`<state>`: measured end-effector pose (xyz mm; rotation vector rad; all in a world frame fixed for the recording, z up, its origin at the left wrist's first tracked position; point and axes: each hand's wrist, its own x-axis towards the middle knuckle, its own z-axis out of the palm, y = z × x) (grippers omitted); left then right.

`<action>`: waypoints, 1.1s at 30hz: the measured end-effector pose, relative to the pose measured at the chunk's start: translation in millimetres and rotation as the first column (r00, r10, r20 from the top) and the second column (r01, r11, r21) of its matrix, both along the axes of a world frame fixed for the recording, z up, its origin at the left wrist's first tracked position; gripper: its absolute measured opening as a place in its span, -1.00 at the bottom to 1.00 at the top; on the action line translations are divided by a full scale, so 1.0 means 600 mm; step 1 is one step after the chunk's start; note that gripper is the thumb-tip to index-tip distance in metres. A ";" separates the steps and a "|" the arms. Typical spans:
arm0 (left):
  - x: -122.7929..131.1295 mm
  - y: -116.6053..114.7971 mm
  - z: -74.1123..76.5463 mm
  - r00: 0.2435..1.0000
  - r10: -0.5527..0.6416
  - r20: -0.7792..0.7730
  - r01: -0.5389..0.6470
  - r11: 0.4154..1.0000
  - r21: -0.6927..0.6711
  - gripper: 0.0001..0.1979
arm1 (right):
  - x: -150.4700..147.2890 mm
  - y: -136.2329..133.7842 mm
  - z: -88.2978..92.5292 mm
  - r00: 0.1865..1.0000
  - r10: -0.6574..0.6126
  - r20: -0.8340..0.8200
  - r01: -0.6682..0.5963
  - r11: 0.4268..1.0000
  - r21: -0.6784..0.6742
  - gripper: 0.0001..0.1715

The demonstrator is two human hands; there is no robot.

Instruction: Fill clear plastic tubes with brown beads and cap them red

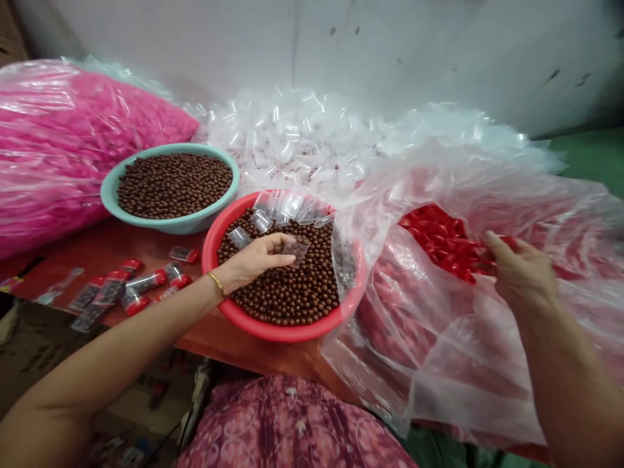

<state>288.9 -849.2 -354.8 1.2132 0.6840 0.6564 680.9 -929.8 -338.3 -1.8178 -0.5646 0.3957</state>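
Over the red basin [210, 244] of shiny brown balls [287, 299], my left hand [256, 260] pinches a small clear plastic tube [296, 250] between thumb and fingers. Several clear tubes [262, 221] lie on the balls at the basin's far side. On the right, my right hand [526, 270] is at the mouth of a translucent plastic bag [453, 364] full of red plastic caps [433, 234]. Its fingers are closed, with a bit of red showing between thumb and forefinger, seemingly a cap; the fingertips are partly hidden.
A light blue basin [107, 188] of brown balls stands at the left, beside a large bag of pink pieces [73, 143]. Several filled tubes with red caps [146, 281] lie on the red tabletop [195, 338]. Clear tubes [292, 136] are heaped by the wall [370, 58].
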 end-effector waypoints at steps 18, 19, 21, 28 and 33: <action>-0.001 -0.023 0.003 0.993 -0.083 0.082 0.093 0.988 -0.122 -0.60 | -0.303 0.030 0.031 0.502 0.863 0.056 -0.864 0.499 0.067 -0.70; -0.001 -0.022 0.003 0.993 -0.088 0.078 0.097 0.989 -0.116 -0.59 | -0.309 0.034 0.030 0.476 0.879 0.027 -0.878 0.474 0.066 -0.68; 0.000 -0.022 0.004 0.992 -0.113 0.052 0.118 0.988 -0.096 -0.59 | -0.317 0.040 0.026 0.432 0.899 -0.071 -0.896 0.437 0.076 -0.67; 0.008 -0.026 -0.005 0.988 -0.114 -0.107 0.140 0.949 0.281 -0.73 | -0.341 0.043 0.002 0.386 0.921 -0.041 -0.919 0.388 0.064 -0.71; 0.007 -0.032 -0.002 0.977 -0.073 -0.202 0.150 0.906 0.395 -0.83 | -0.349 0.035 -0.012 0.370 0.890 0.267 -0.923 0.384 0.001 -0.57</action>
